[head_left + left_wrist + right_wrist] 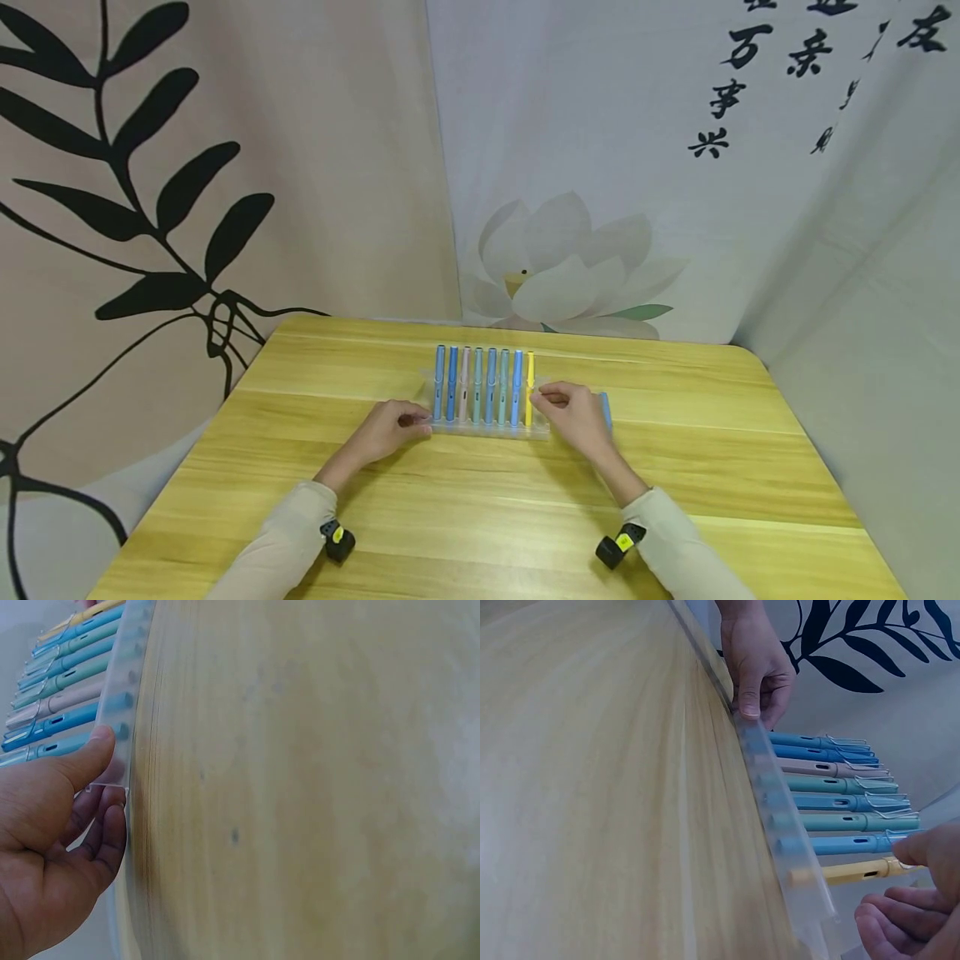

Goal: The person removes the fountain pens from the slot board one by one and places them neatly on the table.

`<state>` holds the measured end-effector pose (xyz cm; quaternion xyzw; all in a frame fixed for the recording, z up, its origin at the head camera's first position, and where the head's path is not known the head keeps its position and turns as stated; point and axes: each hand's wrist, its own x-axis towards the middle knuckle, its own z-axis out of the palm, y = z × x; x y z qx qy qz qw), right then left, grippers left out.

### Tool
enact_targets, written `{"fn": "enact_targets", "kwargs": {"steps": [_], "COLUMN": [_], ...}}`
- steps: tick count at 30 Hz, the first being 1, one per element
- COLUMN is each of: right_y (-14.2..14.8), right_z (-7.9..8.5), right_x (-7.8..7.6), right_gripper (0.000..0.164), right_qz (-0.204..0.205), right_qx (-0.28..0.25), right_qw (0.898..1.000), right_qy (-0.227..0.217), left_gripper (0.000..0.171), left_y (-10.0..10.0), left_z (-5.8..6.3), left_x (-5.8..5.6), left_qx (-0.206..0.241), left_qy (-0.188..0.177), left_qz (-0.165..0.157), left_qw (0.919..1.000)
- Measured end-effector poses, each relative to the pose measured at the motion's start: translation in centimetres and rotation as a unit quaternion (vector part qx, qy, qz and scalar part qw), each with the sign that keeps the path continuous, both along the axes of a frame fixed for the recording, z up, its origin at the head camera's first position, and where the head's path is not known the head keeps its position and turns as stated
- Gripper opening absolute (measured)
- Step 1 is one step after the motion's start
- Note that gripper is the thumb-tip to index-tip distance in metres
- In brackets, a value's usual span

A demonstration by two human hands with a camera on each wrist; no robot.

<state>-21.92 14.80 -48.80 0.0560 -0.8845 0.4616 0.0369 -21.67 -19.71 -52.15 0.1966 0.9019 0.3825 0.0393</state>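
A clear plastic pen stand (487, 430) holds a row of several capped pens: blue ones, green ones, a pale pink one (464, 385) and a yellow pen (530, 367) at the right end. My left hand (392, 429) grips the stand's left front corner; in the left wrist view its thumb (96, 750) lies over the front lip, other fingers beneath. My right hand (573, 412) is at the yellow pen, pinching it by the cap. In the right wrist view the thumb (922, 846) overlaps the cap's end, and the lower fingers are loosely curled.
Another blue pen (606, 410) lies on the wooden table (465, 517) just right of my right hand, partly hidden by it. Behind the table hangs a curtain (352, 167) with printed leaves, a lotus and characters. Each wrist wears a small black camera (339, 542).
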Motion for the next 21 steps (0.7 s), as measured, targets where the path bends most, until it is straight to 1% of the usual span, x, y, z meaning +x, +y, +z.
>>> {"fn": "enact_targets", "kwargs": {"steps": [9, 15, 21], "right_y": [-0.7, -1.0, -1.1], "right_z": [-0.5, -1.0, -1.2], "right_x": [-0.4, -0.8, -1.0], "right_gripper": [0.034, 0.037, 0.032], "right_qz": [0.002, 0.003, 0.005], "right_qx": [-0.017, -0.022, -0.024], "right_qw": [1.000, 1.000, 1.000], "right_qy": [-0.012, -0.008, -0.003], "left_gripper": [0.025, 0.026, 0.026], "left_y": [0.1, 0.1, 0.0], "left_z": [0.1, 0.1, 0.0], "left_x": [0.0, 0.1, 0.1], "left_qx": [-0.002, -0.002, 0.005], "left_qy": [-0.002, 0.003, 0.007], "left_qz": [0.005, 0.004, -0.002], "left_qw": [1.0000, 1.0000, 1.0000]}}
